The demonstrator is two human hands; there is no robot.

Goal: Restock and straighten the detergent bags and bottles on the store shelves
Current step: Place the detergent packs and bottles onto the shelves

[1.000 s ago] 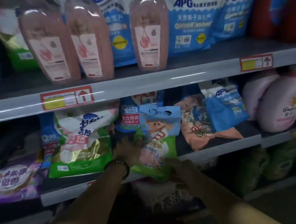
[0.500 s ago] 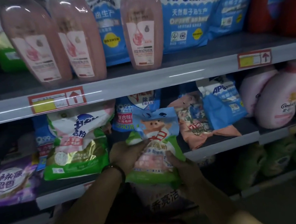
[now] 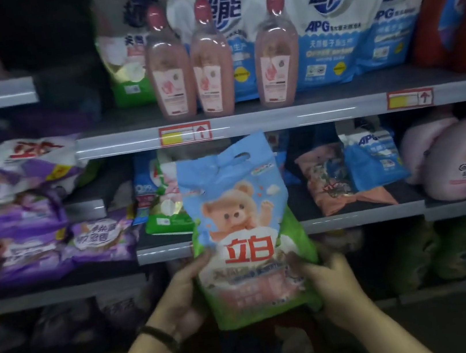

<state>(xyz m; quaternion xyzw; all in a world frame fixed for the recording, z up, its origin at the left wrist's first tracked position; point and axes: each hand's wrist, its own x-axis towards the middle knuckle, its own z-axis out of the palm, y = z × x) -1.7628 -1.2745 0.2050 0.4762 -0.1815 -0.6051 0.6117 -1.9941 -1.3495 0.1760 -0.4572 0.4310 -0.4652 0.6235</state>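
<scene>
Holding the bear-print detergent bag upright just in front of the middle shelf, you grasp its lower part from both sides. Your left hand curls round one edge and your right hand round the other. The two-sided hold stops the soft pouch folding and turns its label outward, likely so it can be stood face-front. Behind it, a green bag and an orange bag slump on the shelf with a dark gap between them. Above, three pink bottles stand in a row ahead of tall blue bags, labels forward.
</scene>
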